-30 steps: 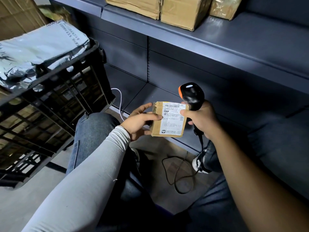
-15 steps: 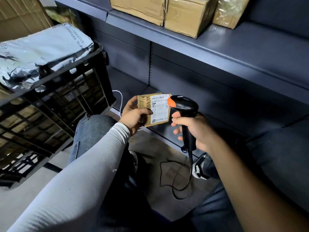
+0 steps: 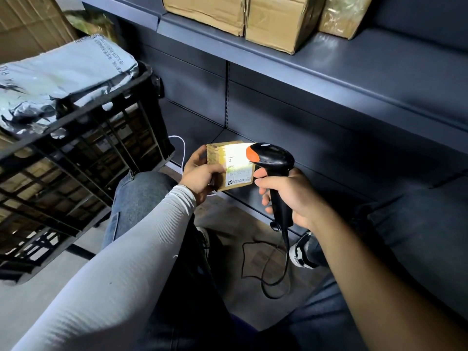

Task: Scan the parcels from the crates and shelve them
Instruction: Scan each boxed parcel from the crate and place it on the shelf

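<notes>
Scan in progress: left hand (image 3: 200,173) grips a small brown parcel (image 3: 231,165), thumb across its face, held low in front of the bottom shelf (image 3: 202,130). Right hand (image 3: 291,196) is wrapped around the handle of the scanner (image 3: 272,158), whose head sits just beside the parcel's label, lit bright by its light. Shelving this parcel looks still to do. Three boxes (image 3: 273,24) already sit on the upper shelf (image 3: 379,62). Black crate (image 3: 96,138) at left still holds grey mailer bags (image 3: 60,74) on top, brown parcels below, so plenty left.
</notes>
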